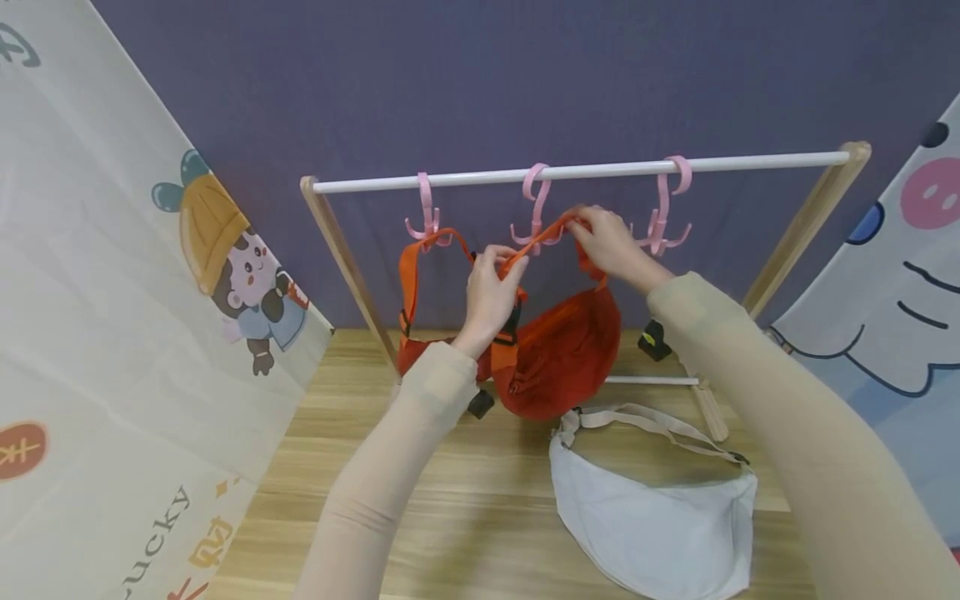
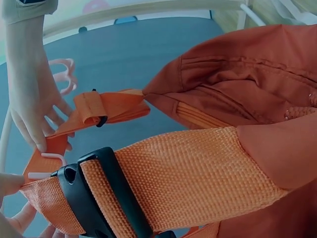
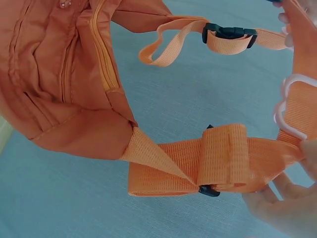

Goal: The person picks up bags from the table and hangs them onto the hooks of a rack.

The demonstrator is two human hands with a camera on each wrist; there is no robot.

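A red-orange sling bag (image 1: 562,354) hangs from its orange strap (image 1: 546,237), which both hands stretch at the middle pink hook (image 1: 537,204). My left hand (image 1: 489,296) pinches the strap left of the hook, near a black buckle (image 2: 89,191). On the right of the hook, my right hand (image 1: 606,243) grips the same strap between thumb and fingers. Hook prongs (image 3: 287,106) show against the strap in the right wrist view. Another orange bag (image 1: 408,354) hangs by its strap from the left pink hook (image 1: 426,212), partly hidden behind my left arm.
The hooks hang on a white rail (image 1: 600,171) between wooden posts. A third pink hook (image 1: 660,208) is to the right. On the wood-grain surface (image 1: 442,517) lies a pale sling bag (image 1: 660,525), below my right forearm. Printed cloths (image 1: 97,250) flank the rack.
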